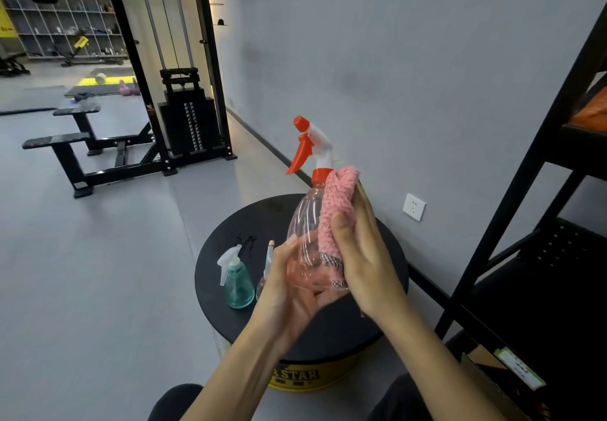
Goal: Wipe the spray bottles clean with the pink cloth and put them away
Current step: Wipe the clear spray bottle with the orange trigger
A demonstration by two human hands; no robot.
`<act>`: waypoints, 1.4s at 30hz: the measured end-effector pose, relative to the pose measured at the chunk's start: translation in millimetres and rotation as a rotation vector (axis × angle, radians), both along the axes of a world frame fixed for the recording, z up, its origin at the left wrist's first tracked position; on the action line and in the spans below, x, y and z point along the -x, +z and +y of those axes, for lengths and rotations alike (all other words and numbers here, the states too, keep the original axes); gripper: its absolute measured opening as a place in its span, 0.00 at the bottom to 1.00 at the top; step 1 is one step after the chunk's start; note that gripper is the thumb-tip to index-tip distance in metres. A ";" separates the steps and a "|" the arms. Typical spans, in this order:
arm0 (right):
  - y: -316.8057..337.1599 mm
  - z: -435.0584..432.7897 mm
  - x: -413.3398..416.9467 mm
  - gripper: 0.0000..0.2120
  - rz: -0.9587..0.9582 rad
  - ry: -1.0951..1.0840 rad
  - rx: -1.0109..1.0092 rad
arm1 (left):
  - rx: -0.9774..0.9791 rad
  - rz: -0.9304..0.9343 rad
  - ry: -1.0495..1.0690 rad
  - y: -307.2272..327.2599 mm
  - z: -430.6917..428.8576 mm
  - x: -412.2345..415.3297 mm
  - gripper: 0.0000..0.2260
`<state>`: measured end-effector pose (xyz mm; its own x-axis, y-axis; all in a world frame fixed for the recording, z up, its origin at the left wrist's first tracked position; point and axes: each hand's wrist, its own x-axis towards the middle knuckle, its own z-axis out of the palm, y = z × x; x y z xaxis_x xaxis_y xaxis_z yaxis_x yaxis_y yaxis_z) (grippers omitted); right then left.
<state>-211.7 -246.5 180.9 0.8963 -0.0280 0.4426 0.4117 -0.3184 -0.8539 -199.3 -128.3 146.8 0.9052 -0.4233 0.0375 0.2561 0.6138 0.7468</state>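
A clear spray bottle [303, 220] with an orange and white trigger head is held upright above a round black stool [230, 233]. My left hand [292, 292] grips its base from below. My right hand [364, 256] holds the pink cloth [338, 210] pressed against the bottle's right side, thumb on the cloth. On the stool stands a small teal spray bottle [238, 281] with a white trigger. A thin spray bottle [268, 256] with a tan cap stands beside it, mostly hidden behind my left hand.
A black metal shelf rack [525, 190] rises at the right, next to the grey wall with a white socket [414, 207]. A cable weight machine [187, 118] and black benches [72, 144] stand on the grey floor at the left.
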 end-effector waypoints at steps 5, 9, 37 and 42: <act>-10.2 9.9 11.6 0.29 -0.099 0.017 0.074 | 0.030 0.023 0.083 2.1 0.1 -5.9 0.27; -29.9 18.8 30.5 0.29 -0.155 -0.006 0.133 | 0.022 0.015 0.106 0.2 2.3 -10.2 0.25; 16.2 1.0 0.0 0.23 -0.044 0.005 0.094 | 0.007 0.022 0.026 1.2 -2.5 0.4 0.34; -10.6 12.3 29.2 0.28 -0.144 0.002 0.217 | -0.044 0.032 0.100 5.3 4.3 -1.7 0.26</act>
<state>-240.9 -234.2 170.2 0.8233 0.0839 0.5614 0.5254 -0.4870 -0.6977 -197.6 -124.0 152.1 0.9433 -0.3317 -0.0090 0.2197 0.6039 0.7662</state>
